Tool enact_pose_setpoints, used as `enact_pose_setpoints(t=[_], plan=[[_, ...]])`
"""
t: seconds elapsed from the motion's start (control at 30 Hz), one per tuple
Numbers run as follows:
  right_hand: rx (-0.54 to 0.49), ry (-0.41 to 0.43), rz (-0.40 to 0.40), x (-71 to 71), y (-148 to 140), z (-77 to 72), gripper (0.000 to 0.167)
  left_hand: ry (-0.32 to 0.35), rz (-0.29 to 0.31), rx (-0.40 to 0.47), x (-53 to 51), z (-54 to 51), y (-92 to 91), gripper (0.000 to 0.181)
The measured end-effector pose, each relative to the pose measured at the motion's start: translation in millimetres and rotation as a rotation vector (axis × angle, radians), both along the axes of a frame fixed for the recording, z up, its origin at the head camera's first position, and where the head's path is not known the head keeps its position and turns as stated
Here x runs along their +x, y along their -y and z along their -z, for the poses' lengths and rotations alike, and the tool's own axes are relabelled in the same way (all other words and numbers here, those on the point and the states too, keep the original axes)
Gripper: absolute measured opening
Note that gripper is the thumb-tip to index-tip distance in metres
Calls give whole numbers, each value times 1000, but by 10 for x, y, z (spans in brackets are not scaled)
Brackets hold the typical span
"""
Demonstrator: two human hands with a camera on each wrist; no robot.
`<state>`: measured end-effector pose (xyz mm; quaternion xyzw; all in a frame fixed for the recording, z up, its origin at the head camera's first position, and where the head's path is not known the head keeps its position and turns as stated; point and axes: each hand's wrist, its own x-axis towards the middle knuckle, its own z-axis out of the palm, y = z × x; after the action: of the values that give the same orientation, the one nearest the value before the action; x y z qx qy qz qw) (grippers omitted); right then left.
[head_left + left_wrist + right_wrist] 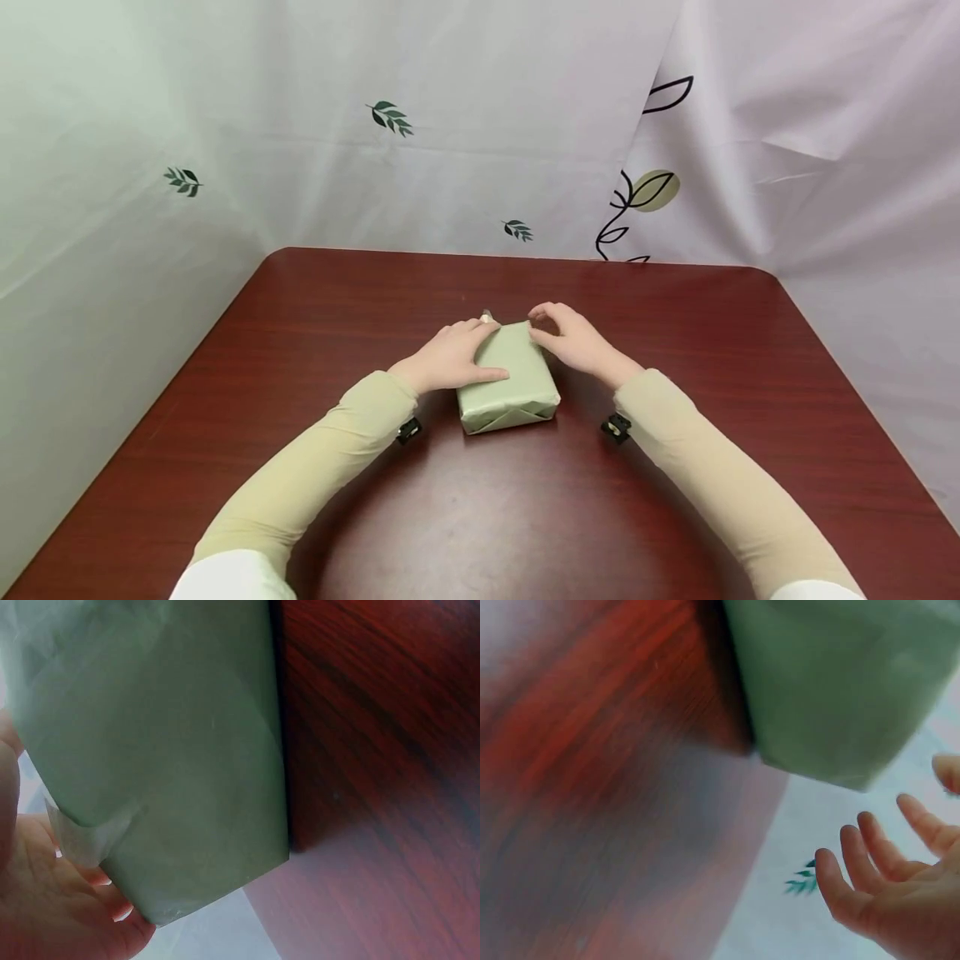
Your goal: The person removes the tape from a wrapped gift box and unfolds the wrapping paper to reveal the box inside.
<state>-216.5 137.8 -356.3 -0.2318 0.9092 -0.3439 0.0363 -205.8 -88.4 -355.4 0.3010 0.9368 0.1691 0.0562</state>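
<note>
Holding the L side of the green box [523, 375], the L hand [450, 357] has its thumb on top & fingers bent at the side, next to a clear flap [90, 838]. The R hand [577, 337] grips nothing; its fingers are loose, just beside the box's far R corner. The box lies flat on the red-brown table [465, 517], abt. mid L–R. White cloth w/ leaves [450, 179] hangs behind.
</note>
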Motion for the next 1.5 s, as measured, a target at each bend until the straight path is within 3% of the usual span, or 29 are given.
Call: enact_pose_setpoints(t=[0.13,0.27,0.37,0.5,0.63,0.77,0.87,0.97,1.07,1.2,1.33,1.5], plan=[[29,-103,-172,215,-123,-5,36,-1,-18,-8,5,0,-4,80],[125,-157,-292,365,-178,23,52,-15,-38,-8,12,6,9,80],[180,-241,-315,400,-180,43,54,-16,-53,5,24,19,9,80],[210,-345,-307,383,-187,67,44,-19,-68,18,56,29,-12,78],[228,-345,-242,360,-213,87,49,-78,-61,14,101,31,-20,69],[229,-271,-85,333,-244,101,70,-131,-53,19,143,26,2,60],[216,-197,55,292,-255,116,78,-141,-79,25,158,18,14,56],[187,-98,148,231,-251,141,62,-120,-129,53,163,15,1,57],[142,3,173,167,-225,166,36,-87,-178,83,163,27,-26,59],[-27,186,172,108,-174,171,21,-99,-209,72,180,42,-73,65],[-289,399,200,68,-151,169,26,-157,-198,35,205,45,-109,78],[-515,496,238,5,-142,160,32,-214,-124,5,232,89,-93,85]])
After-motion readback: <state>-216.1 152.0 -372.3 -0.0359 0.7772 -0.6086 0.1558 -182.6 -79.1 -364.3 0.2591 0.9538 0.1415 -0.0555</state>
